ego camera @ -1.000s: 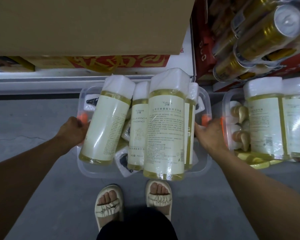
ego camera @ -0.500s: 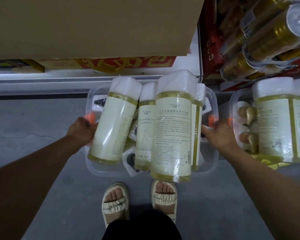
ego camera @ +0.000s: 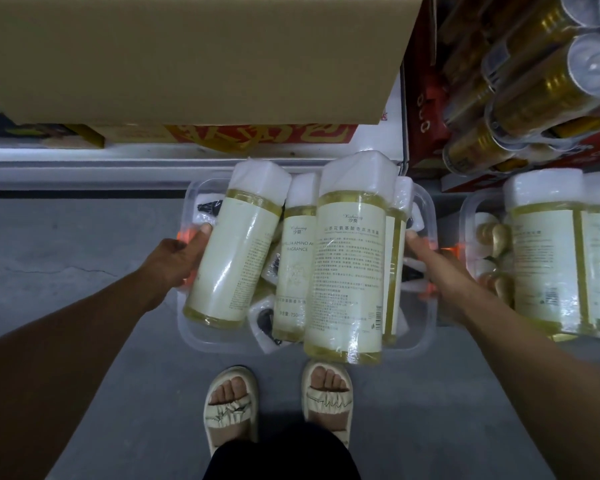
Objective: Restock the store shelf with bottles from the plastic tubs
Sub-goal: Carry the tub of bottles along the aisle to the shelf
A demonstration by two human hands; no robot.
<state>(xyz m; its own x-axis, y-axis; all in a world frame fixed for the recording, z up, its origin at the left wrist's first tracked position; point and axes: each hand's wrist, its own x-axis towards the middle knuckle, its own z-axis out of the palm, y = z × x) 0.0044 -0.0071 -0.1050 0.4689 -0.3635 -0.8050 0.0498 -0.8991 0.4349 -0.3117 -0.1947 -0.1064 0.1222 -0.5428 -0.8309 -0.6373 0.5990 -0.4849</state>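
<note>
Since a second ago the clear tub has come closer to the camera, and the left thumb now lies along the leftmost bottle. The left hand curls round the tub's left edge by an orange latch. Four wrapped bottles stand inside, the tallest bottle toward the right edge. The right hand grips the tub's right edge. A second tub of bottles sits just beside it on the grey floor, below the shelf.
</note>
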